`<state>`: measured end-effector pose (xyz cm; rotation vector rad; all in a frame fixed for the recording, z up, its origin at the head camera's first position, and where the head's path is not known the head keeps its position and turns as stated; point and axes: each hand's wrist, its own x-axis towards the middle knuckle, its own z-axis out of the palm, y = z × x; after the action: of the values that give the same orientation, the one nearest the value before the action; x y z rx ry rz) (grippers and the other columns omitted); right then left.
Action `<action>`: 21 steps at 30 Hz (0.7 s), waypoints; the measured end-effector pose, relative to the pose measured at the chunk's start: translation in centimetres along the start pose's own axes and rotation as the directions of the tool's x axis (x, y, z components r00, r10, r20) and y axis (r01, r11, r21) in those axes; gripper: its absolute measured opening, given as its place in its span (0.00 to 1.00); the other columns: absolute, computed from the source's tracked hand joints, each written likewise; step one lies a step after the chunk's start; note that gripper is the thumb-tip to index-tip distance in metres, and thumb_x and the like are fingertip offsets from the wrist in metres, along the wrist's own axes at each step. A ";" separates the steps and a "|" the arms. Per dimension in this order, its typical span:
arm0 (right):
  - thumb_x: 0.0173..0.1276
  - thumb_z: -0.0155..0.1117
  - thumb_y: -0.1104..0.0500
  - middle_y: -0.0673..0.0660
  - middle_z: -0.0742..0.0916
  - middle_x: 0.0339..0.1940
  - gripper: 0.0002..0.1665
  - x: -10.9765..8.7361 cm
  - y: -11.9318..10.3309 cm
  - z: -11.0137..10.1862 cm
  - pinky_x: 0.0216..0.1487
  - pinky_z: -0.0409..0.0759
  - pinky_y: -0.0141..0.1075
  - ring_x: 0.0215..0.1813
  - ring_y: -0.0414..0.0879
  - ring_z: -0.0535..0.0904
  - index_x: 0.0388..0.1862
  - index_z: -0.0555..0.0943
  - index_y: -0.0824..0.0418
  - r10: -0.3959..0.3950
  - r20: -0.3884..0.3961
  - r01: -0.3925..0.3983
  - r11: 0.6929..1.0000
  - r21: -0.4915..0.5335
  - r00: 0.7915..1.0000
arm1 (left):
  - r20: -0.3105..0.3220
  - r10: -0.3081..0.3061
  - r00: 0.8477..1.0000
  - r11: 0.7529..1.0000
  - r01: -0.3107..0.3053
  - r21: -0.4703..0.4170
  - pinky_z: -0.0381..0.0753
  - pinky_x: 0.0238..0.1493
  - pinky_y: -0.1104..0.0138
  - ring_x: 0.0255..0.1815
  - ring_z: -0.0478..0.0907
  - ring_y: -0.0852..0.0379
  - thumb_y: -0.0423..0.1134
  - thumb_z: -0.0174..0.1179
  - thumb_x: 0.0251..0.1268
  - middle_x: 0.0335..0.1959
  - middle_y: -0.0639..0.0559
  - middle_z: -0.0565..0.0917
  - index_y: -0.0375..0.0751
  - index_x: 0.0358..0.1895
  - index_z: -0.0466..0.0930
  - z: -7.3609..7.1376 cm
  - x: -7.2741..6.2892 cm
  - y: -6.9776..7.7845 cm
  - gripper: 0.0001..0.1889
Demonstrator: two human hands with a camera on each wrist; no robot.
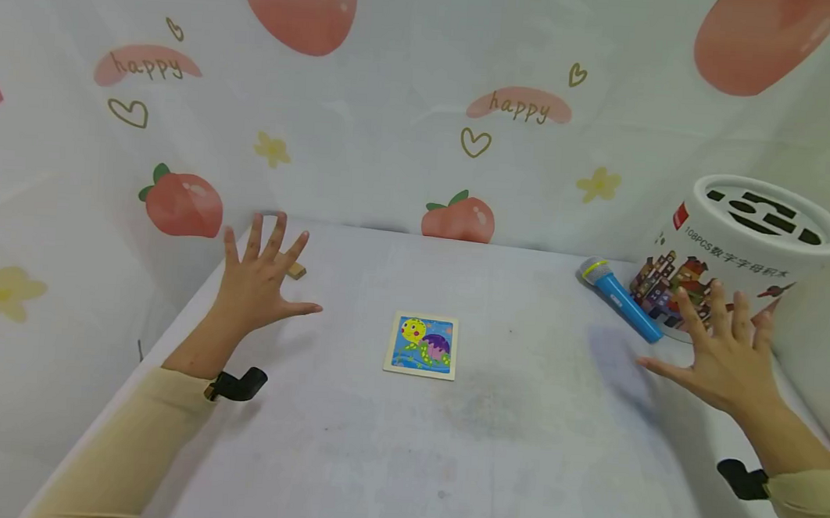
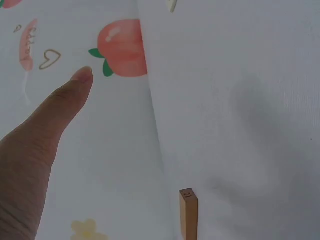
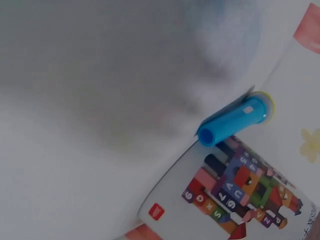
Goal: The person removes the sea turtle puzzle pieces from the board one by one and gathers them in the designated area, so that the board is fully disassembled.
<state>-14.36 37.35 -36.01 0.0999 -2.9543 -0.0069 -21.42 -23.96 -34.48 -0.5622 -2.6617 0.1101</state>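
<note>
My left hand (image 1: 257, 286) is spread wide over the left side of the table, holding nothing. Just behind its fingers lies a small wooden block (image 1: 296, 270); the left wrist view shows this block (image 2: 188, 212) with a printed mark on its end. On the right, my right hand (image 1: 726, 361) also has its fingers spread and is bare of any object. It overlaps the lower part of a white bucket (image 1: 721, 259) in the head view. A blue toy microphone (image 1: 622, 301) lies against the bucket. Between the hands sits a square turtle puzzle (image 1: 421, 345) with a pale frame.
A white cloth covers the table (image 1: 377, 445). Behind it hangs a white curtain (image 1: 393, 133) printed with peaches, hearts and flowers. The bucket has a lid (image 1: 769, 215) with shaped holes and stands at the back right corner.
</note>
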 end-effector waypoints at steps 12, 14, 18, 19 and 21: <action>0.54 0.52 0.24 0.61 0.28 0.73 0.66 0.7 -1.9 0.3 0.66 0.18 0.63 0.72 0.62 0.18 0.75 0.28 0.49 -0.028 0.015 0.026 0.997 0.073 1.000 | 0.105 -0.039 0.994 0.999 0.039 0.005 0.29 0.69 0.38 0.74 0.15 0.45 0.71 0.63 0.40 0.74 0.50 0.19 0.46 0.74 0.47 0.3 0.0 1.0 0.59; 0.54 0.52 0.24 0.61 0.28 0.74 0.65 0.8 -2.1 0.4 0.66 0.17 0.62 0.73 0.62 0.19 0.75 0.29 0.49 -0.037 0.005 0.037 0.996 0.082 0.999 | 0.116 -0.041 0.992 0.999 0.041 0.001 0.29 0.69 0.38 0.74 0.15 0.45 0.71 0.62 0.41 0.74 0.50 0.19 0.46 0.74 0.47 0.4 0.1 1.1 0.58; 0.55 0.52 0.25 0.61 0.29 0.74 0.64 1.2 -2.5 0.6 0.68 0.17 0.60 0.73 0.62 0.19 0.75 0.29 0.50 -0.057 -0.005 0.057 0.994 0.097 0.998 | 0.128 -0.045 0.991 0.998 0.050 -0.035 0.30 0.69 0.38 0.75 0.19 0.43 0.71 0.62 0.42 0.75 0.48 0.22 0.46 0.74 0.47 0.6 0.1 1.3 0.58; 0.55 0.52 0.25 0.62 0.30 0.74 0.64 1.3 -2.7 0.7 0.68 0.18 0.60 0.73 0.62 0.20 0.75 0.29 0.50 -0.061 -0.009 0.062 0.993 0.102 0.998 | 0.134 -0.049 0.990 0.998 0.055 -0.042 0.30 0.69 0.38 0.75 0.19 0.42 0.71 0.61 0.42 0.75 0.48 0.22 0.47 0.75 0.46 0.6 0.2 1.4 0.58; 0.55 0.52 0.25 0.64 0.31 0.74 0.64 1.6 -3.1 0.7 0.69 0.19 0.59 0.74 0.62 0.21 0.75 0.29 0.49 -0.072 -0.013 0.073 0.991 0.108 0.997 | 0.151 -0.062 0.987 0.996 0.072 -0.057 0.29 0.70 0.38 0.75 0.20 0.42 0.71 0.61 0.43 0.75 0.47 0.22 0.47 0.75 0.44 0.8 0.2 1.5 0.58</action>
<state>-15.88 34.17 -36.47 0.2211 -2.9396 0.1442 -21.36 -22.54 -35.34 -0.5012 -2.8347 0.0519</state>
